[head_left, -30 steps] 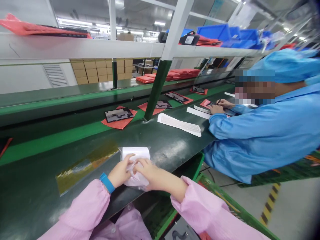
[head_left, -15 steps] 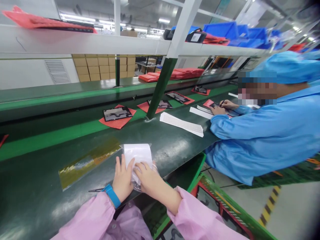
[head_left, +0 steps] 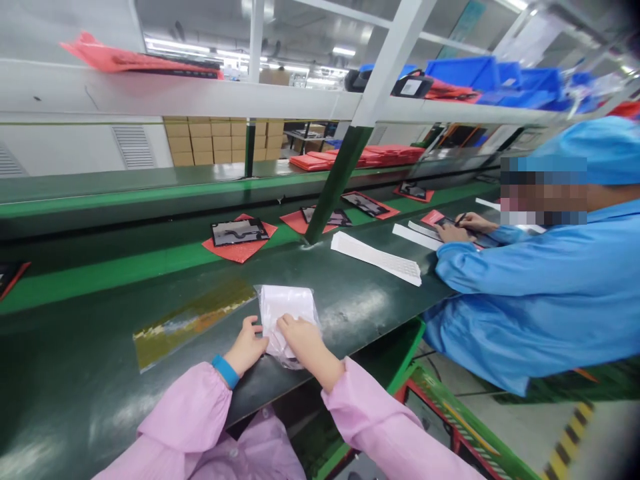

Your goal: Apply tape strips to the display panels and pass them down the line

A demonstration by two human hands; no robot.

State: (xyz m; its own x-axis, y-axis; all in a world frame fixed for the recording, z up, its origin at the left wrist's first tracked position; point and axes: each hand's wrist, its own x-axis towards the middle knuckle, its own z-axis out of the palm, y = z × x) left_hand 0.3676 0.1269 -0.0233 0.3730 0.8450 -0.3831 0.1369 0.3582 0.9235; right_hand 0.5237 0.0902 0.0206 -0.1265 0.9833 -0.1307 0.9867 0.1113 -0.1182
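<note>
A clear plastic bag with white sheets in it (head_left: 287, 300) lies on the green workbench (head_left: 200, 380) in front of me. My right hand (head_left: 304, 340) rests over the lower half of the bag, fingers bent and pressed together on its plastic. At the bag's left edge is my left hand (head_left: 247, 347), its fingers loosely curved and apart, with the thumb side touching the edge. My right hand hides part of the bag's lower end. Left of the bag, a yellowish transparent sheet (head_left: 193, 323) lies flat on the bench.
Flat dark panels (head_left: 240, 232) lie on red bubble bags along the green strip. White label strips (head_left: 375, 257) lie to the right. A green post (head_left: 340, 183) stands behind them. A co-worker in blue (head_left: 540, 267) works at right. A green bin (head_left: 413, 350) is below the bench edge.
My left hand has come off the bag's face, where its fingers were spread, to the left edge. My right hand has stayed on the bag. The whole view has shifted slightly.
</note>
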